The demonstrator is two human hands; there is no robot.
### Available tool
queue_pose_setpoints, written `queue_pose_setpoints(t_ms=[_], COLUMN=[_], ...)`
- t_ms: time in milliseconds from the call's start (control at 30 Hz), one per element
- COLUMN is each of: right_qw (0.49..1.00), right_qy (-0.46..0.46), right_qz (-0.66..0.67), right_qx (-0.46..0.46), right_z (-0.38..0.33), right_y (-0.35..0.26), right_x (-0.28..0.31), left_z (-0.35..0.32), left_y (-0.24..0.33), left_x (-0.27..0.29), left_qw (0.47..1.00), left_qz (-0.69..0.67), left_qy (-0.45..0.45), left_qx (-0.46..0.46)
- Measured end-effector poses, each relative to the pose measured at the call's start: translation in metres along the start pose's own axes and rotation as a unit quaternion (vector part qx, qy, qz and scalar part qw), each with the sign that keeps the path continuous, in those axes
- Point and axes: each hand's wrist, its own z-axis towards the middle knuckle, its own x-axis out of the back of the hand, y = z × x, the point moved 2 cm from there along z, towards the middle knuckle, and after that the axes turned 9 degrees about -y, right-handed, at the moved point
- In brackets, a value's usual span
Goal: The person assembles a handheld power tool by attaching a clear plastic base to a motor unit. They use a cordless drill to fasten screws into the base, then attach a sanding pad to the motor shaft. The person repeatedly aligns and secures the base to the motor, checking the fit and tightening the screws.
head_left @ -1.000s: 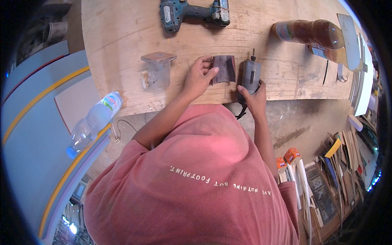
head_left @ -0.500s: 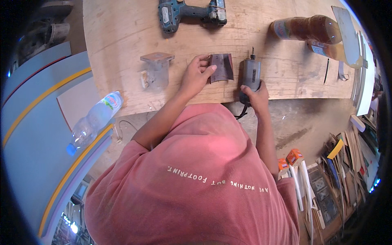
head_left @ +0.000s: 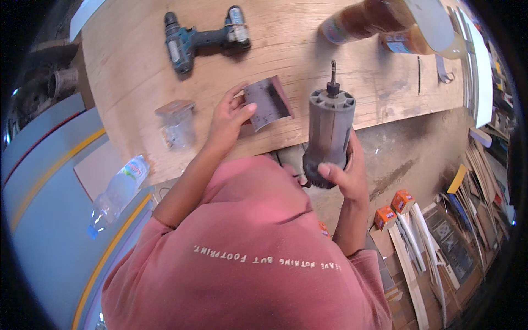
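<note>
My left hand point(head_left: 230, 121) pinches a curled piece of dark sandpaper point(head_left: 268, 103) between thumb and fingers, above the bench's near part. In my right hand point(head_left: 352, 173) is a grey trim router motor point(head_left: 331, 124) without its base, gripped round its dark lower end. It stands roughly upright, with a thin router bit point(head_left: 333, 70) pointing away from me at its top. The motor is raised past the bench's front edge, apart from the sandpaper. Left of my left hand, a clear plastic router base point(head_left: 179, 127) with a brownish plate sits on the bench.
A teal cordless drill point(head_left: 206, 39) lies at the back of the plywood bench point(head_left: 286, 44). Bottles of brown liquid point(head_left: 368, 22) lie at the far right. A clear water bottle point(head_left: 118, 190) is at the left edge. Wood offcuts and orange boxes point(head_left: 402, 201) are on the floor to the right.
My right hand has lifted the router motor up from the bench, nearer to me. The sandpaper has tilted in my left hand. The view has swung, so bench items appear further left.
</note>
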Motion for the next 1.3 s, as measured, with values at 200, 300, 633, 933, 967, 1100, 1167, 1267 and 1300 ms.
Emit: queue_pose_setpoints(t_ms=[200,300,633,933,967,1100,1167,1267,1300], right_qw=[1.0,0.998,0.997,0.993,0.994,0.996,0.998,0.998,0.998], right_qy=[-0.013,-0.038,-0.059,-0.001,0.003,0.008,0.005,0.014,0.018], right_qz=[0.022,0.032,0.03,-0.11,-0.1,-0.082,-0.067,-0.053,-0.05], right_qx=[-0.017,-0.05,-0.042,-0.044,-0.039,-0.023,-0.021,-0.033,-0.039], right_z=[-0.018,-0.02,0.012,0.027,0.026,0.025,0.024,0.023,0.022], right_y=[-0.047,-0.044,-0.019,-0.006,-0.006,-0.005,-0.01,-0.011,-0.011], right_x=[-0.011,-0.01,-0.03,-0.044,-0.044,-0.043,-0.046,-0.046,-0.046], left_z=[-0.008,-0.01,-0.018,-0.024,-0.024,-0.026,-0.027,-0.028,-0.028], left_y=[0.022,0.025,0.018,0.017,0.017,0.023,0.028,0.032,0.033], left_x=[-0.025,-0.034,-0.039,-0.025,-0.021,-0.016,-0.016,-0.021,-0.023], left_qw=[0.997,0.996,0.995,0.995,0.996,0.988,0.982,0.978,0.977], left_qz=[-0.023,-0.011,0.025,0.01,-0.008,-0.1,-0.122,-0.122,-0.117], left_qy=[-0.042,-0.061,-0.06,-0.053,-0.066,-0.108,-0.132,-0.155,-0.16], left_qx=[-0.052,-0.058,-0.076,-0.082,-0.067,-0.054,-0.061,-0.072,-0.076])
